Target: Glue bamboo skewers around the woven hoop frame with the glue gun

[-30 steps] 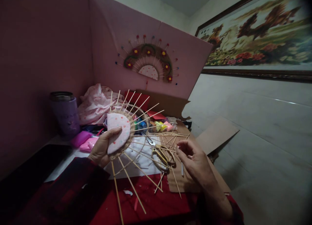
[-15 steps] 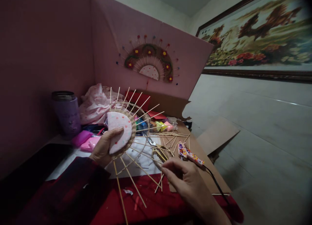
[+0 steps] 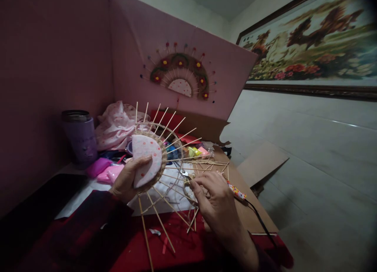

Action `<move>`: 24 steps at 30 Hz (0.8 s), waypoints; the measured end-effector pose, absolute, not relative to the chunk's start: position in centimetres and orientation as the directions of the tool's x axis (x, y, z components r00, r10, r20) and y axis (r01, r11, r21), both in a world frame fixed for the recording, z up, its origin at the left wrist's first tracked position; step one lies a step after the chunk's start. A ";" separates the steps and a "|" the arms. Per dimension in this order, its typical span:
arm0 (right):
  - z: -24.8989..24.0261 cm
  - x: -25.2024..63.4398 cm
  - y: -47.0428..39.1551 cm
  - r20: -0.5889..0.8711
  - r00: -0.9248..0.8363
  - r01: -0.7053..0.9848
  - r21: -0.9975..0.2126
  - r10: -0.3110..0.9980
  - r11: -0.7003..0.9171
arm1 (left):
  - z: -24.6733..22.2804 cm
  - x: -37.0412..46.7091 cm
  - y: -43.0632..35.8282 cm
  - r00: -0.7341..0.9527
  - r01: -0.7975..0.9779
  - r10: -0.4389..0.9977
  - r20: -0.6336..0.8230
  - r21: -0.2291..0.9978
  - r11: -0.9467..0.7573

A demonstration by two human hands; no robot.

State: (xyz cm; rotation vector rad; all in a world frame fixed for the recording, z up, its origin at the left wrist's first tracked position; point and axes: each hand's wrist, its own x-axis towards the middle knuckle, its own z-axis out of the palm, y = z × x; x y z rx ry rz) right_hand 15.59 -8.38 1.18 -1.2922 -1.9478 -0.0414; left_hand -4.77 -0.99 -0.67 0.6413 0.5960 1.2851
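My left hand [image 3: 131,177] is closed around the straight side of a half-round fan-like piece [image 3: 147,158], thumb on its pale spotted cloth. A woven cord band edges the cloth, and thin wooden sticks [image 3: 174,126] radiate from it. A ring of thin cord [image 3: 180,148] runs across the sticks farther out. Just right of the lower sticks, my right hand [image 3: 216,201] pinches thumb and fingertips together on what looks like a thin strand of the cord. Scissors [image 3: 186,174] with yellow handles lie behind the fingers, partly hidden.
A flower-patterned glue gun [image 3: 237,191] with a black cable and loose sticks [image 3: 206,164] lie on cardboard [image 3: 253,213]. At the left stand a purple tumbler [image 3: 79,138] and pink packets [image 3: 109,173]. A finished decorated fan [image 3: 180,63] hangs on the pink panel behind.
My right hand has moved up and slightly left, closer to the sticks, now covering part of the scissors and glue gun. The fan-like piece has shifted slightly right in my left hand.
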 end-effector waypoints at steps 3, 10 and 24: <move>0.3 15.0 -7.2 0.592 -0.146 0.830 -0.363 0.793 0.424 | -0.9 -4.8 -1.0 0.205 -0.654 0.979 -0.011 0.742 0.146; -0.6 13.6 -6.3 0.566 -0.088 0.841 -0.399 0.820 0.365 | -1.1 -4.8 -1.0 0.238 -0.642 0.971 0.010 0.752 0.150; -1.1 12.9 -5.2 0.584 0.063 0.864 -0.437 0.809 0.249 | -0.7 -4.6 -1.3 0.236 -0.665 0.972 -0.018 0.726 0.175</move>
